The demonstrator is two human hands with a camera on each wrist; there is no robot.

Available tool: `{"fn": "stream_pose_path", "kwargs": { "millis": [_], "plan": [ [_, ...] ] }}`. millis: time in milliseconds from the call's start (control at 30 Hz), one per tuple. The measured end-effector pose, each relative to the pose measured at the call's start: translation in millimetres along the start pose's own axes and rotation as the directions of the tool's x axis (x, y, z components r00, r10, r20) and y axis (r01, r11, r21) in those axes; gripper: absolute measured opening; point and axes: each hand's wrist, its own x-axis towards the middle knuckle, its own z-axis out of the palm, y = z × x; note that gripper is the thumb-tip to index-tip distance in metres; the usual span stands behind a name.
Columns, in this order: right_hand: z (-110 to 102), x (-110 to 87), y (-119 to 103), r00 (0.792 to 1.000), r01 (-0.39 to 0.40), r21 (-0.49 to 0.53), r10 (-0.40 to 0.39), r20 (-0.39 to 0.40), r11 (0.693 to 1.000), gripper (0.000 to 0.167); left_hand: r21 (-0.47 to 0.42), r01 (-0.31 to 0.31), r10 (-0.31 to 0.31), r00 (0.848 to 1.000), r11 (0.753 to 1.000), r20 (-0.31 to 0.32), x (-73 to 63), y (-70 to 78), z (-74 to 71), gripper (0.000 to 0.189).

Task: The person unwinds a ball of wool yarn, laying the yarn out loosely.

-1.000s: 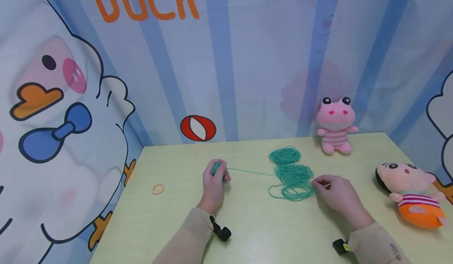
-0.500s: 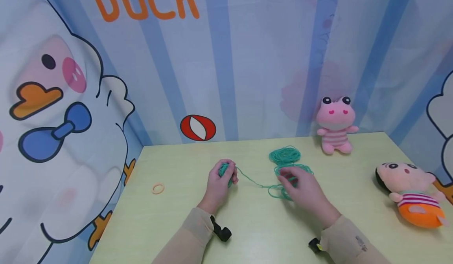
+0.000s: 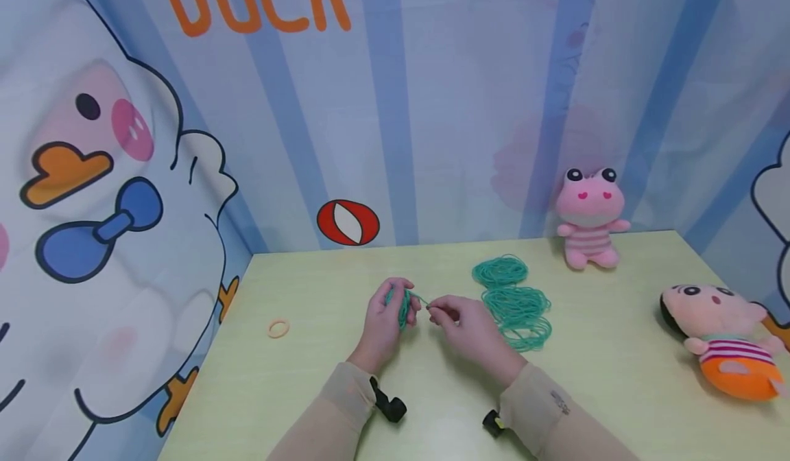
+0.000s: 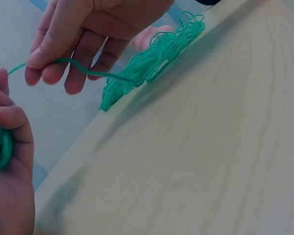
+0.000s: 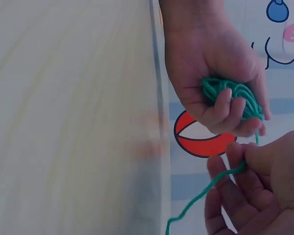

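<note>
In the head view my left hand [image 3: 384,324] curls its fingers round a small bundle of green yarn [image 5: 233,96], seen best in the right wrist view. My right hand [image 3: 472,331] is close beside it on the right, pinching the strand of yarn [image 5: 206,191] between thumb and index finger. A short length of that strand runs from the bundle to the pinch, and its other side trails off toward the loose yarn coils [image 3: 515,303]. These coils lie on the table [image 3: 296,392] in a row, partly behind my right hand and wrist.
A peach-coloured ring [image 3: 278,328] lies on the table at the left. A pink plush frog-like toy [image 3: 590,221] sits at the back right, and a plush doll [image 3: 728,344] lies at the right edge. A printed curtain [image 3: 450,104] stands behind the table.
My right hand has moved left from the coils to beside my left hand, bringing the strand along. The left hand has shifted slightly right, still gripping the bundle.
</note>
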Motion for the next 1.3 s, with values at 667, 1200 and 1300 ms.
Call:
{"fn": "stream_pose_path", "kwargs": {
  "millis": [667,1200,1300],
  "plan": [
    [-39,-26.9,13,0.993,0.057,0.044,-0.052,-0.103,0.997,0.017,-0.054,-0.005,0.005,1.0,0.999,0.008,0.4,-4.0,-0.9,0.018],
    [-77,-45.9,32,0.979,0.072,-0.064,-0.083,-0.188,0.995,0.015,-0.125,0.015,-0.023,0.998,0.992,-0.061,3.0,-4.2,1.6,0.016],
    [-85,-48.7,37,0.974,0.065,-0.075,-0.079,-0.21,0.995,0.016,-0.041,0.025,-0.028,0.996,0.999,-0.088,2.1,-4.1,-0.2,0.015]
  ]
}}
